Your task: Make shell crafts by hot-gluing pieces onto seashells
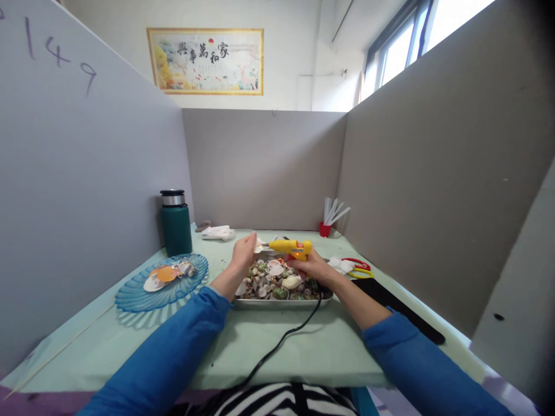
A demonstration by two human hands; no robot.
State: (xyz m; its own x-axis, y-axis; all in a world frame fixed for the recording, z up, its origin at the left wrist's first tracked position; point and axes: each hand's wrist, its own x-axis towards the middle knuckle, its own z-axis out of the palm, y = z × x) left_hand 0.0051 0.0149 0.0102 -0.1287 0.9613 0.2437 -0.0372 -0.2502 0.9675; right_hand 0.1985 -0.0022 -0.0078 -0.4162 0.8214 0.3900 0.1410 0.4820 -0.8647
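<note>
My right hand [310, 267] is wrapped round the handle of a yellow hot glue gun [286, 247], whose nozzle points left. A pale seashell [259, 245] is pinched in my left hand [245, 254], right at the nozzle tip; whether they touch I cannot tell. Both hands are above a metal tray [277, 303] heaped with seashells [271, 277] of several sizes and colours. From the glue gun a black cord [284, 338] runs down across the tray's rim to the table's front edge.
Left stand a blue scalloped glass plate [130, 292] bearing shells and a green bottle [176, 228]. At the back right, a red cup [325, 230] holds glue sticks. Red-and-yellow-handled scissors [359, 267] and a black mat [399, 312] lie right. Grey partitions [264, 167] enclose the table.
</note>
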